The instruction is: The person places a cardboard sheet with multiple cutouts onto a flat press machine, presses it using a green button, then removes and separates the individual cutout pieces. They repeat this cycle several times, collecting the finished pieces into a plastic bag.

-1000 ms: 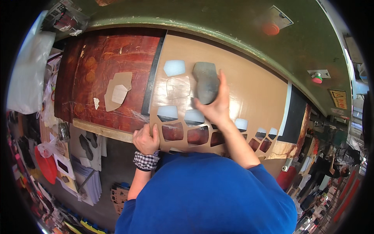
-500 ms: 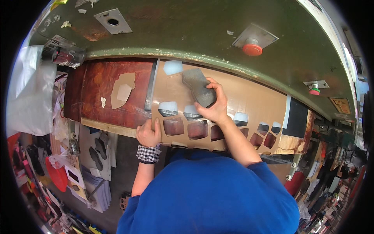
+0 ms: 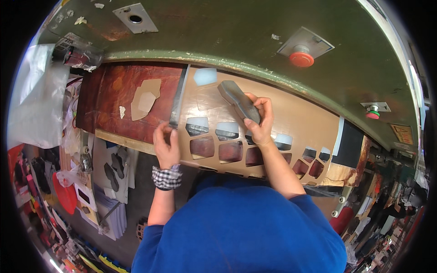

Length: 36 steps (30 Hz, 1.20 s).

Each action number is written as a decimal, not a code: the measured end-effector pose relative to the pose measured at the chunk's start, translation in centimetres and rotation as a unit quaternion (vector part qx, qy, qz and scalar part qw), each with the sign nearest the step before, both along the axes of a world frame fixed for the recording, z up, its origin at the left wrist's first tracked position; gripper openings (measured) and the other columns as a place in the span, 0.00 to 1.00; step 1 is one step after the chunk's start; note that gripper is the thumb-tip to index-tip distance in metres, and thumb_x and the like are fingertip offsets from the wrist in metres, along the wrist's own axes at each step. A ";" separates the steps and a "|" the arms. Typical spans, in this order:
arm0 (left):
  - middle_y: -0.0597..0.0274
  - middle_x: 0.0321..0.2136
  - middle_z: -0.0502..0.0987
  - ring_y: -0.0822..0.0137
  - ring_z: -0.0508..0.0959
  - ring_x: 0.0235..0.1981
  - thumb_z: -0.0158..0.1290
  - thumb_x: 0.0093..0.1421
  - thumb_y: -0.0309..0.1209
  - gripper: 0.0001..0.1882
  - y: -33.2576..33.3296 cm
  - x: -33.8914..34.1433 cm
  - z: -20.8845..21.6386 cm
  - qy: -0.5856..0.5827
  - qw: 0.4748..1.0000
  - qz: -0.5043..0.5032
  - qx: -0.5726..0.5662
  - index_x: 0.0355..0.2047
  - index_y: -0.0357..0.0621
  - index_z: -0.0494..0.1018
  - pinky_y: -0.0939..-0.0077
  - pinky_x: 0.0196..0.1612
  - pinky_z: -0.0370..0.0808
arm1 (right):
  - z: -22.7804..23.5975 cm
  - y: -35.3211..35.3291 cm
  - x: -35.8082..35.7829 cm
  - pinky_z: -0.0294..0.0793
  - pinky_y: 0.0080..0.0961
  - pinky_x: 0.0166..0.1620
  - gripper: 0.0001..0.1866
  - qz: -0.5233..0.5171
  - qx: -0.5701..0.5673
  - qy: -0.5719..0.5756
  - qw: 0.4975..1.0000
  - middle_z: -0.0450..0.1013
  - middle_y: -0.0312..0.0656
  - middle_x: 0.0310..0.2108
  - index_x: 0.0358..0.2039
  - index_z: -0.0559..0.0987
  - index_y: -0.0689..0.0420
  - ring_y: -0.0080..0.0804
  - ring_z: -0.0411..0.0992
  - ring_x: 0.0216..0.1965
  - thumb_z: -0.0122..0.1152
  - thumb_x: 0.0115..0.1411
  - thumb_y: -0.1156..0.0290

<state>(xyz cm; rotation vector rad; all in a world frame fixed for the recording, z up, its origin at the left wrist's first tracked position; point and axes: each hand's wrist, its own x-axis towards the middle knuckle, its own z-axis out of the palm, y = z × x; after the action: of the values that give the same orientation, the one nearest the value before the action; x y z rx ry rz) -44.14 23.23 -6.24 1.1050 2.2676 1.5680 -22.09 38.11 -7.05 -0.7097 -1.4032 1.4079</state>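
My right hand (image 3: pixel 261 122) grips a grey cutting die (image 3: pixel 236 101) by its near right end. The die is tilted up over a tan sheet (image 3: pixel 300 119), showing its side wall. Just left of it, a faint cut outline marks the sheet. Several openings are cut through the sheet along its near edge, with red board, pale blue and black showing through them. My left hand (image 3: pixel 166 148) is empty at the sheet's left edge, fingers loosely bent and apart, near a dark metal strip (image 3: pixel 177 109).
Flat tan cut pieces (image 3: pixel 144 101) lie stacked on the red board (image 3: pixel 116 91) at left. A green machine beam (image 3: pixel 218 32) runs along the far side with a red push button (image 3: pixel 301 56) and a green-and-red one (image 3: pixel 373 112). Clear plastic (image 3: pixel 38 100) hangs at far left.
The die has tipped from lying broad face up to a steep tilt, shifting slightly right and baring the cut outline. My left hand has moved up and left, its fingers opening.
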 end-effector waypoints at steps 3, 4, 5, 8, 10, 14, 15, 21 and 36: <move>0.52 0.32 0.76 0.60 0.77 0.31 0.51 0.64 0.31 0.09 3.0 2.2 2.2 0.097 0.989 -0.108 -0.036 0.37 0.37 0.74 0.70 0.34 0.72 | -0.1 -0.8 0.1 0.60 0.28 0.60 0.25 0.007 -0.015 0.036 0.999 0.68 0.52 0.54 0.45 0.61 0.58 0.34 0.67 0.53 0.60 0.48 0.71; 0.51 0.28 0.76 0.60 0.77 0.29 0.52 0.64 0.32 0.10 4.9 3.2 2.4 0.067 0.985 -0.155 -0.024 0.36 0.36 0.73 0.70 0.33 0.72 | -0.1 -1.0 0.1 0.60 0.29 0.60 0.25 0.009 -0.024 0.042 0.999 0.68 0.53 0.54 0.45 0.61 0.58 0.34 0.67 0.53 0.60 0.49 0.70; 0.50 0.27 0.76 0.59 0.77 0.28 0.52 0.64 0.33 0.10 6.8 4.4 2.6 0.032 0.980 -0.189 -0.057 0.36 0.36 0.73 0.69 0.32 0.72 | -0.1 -1.4 0.2 0.60 0.29 0.60 0.25 0.009 -0.032 0.048 0.998 0.68 0.53 0.54 0.45 0.61 0.58 0.35 0.67 0.53 0.61 0.49 0.69; 0.49 0.26 0.76 0.56 0.78 0.28 0.52 0.65 0.34 0.12 9.7 6.3 2.8 0.017 0.969 -0.244 -0.039 0.35 0.35 0.71 0.68 0.31 0.72 | 0.0 -2.5 0.9 0.61 0.31 0.60 0.27 0.001 -0.043 0.057 0.997 0.67 0.54 0.55 0.46 0.61 0.59 0.36 0.67 0.54 0.62 0.50 0.65; 0.50 0.25 0.75 0.58 0.77 0.27 0.51 0.66 0.35 0.13 9.7 6.9 2.3 0.024 0.970 -0.242 0.012 0.34 0.34 0.71 0.68 0.31 0.72 | 0.1 -3.1 1.3 0.60 0.35 0.61 0.30 -0.018 -0.075 0.060 0.995 0.67 0.54 0.55 0.47 0.62 0.57 0.39 0.67 0.56 0.62 0.49 0.56; 0.54 0.25 0.75 0.70 0.75 0.27 0.47 0.69 0.36 0.15 5.0 2.5 1.2 -0.003 0.990 -0.141 -0.007 0.36 0.34 0.71 0.71 0.31 0.72 | 0.9 -4.2 1.1 0.59 0.34 0.62 0.29 -0.033 -0.121 0.156 0.980 0.67 0.54 0.55 0.49 0.62 0.57 0.38 0.66 0.56 0.65 0.50 0.63; 0.56 0.26 0.76 0.72 0.75 0.28 0.46 0.69 0.36 0.15 3.8 0.3 0.9 -0.017 0.996 -0.089 -0.018 0.36 0.34 0.72 0.73 0.31 0.72 | 1.2 -4.7 0.7 0.59 0.34 0.62 0.30 -0.076 -0.081 0.078 0.991 0.68 0.53 0.54 0.49 0.61 0.57 0.38 0.66 0.57 0.65 0.50 0.66; 0.59 0.36 0.77 0.71 0.76 0.35 0.40 0.70 0.29 0.15 -4.7 -7.5 0.5 -0.039 0.998 -0.001 -0.040 0.48 0.29 0.69 0.76 0.41 0.73 | 2.4 -6.3 -2.9 0.64 0.47 0.56 0.40 -0.145 0.231 -0.361 0.892 0.59 0.59 0.53 0.50 0.64 0.61 0.58 0.60 0.54 0.75 0.37 0.72; 0.47 0.25 0.77 0.44 0.78 0.27 0.65 0.53 0.40 0.18 2.3 -0.5 -1.7 0.135 0.981 -0.048 -0.130 0.29 0.40 0.71 0.56 0.28 0.73 | 12.2 11.9 17.8 0.44 0.43 0.69 0.45 -0.629 0.163 -0.335 0.682 0.42 0.66 0.66 0.66 0.39 0.76 0.54 0.43 0.69 0.47 0.67 0.53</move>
<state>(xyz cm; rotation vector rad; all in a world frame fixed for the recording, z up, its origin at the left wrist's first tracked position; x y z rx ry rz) -44.64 25.58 -7.93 1.3957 2.4555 1.1017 -4.31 50.06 5.14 -1.5993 -1.1112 -0.2513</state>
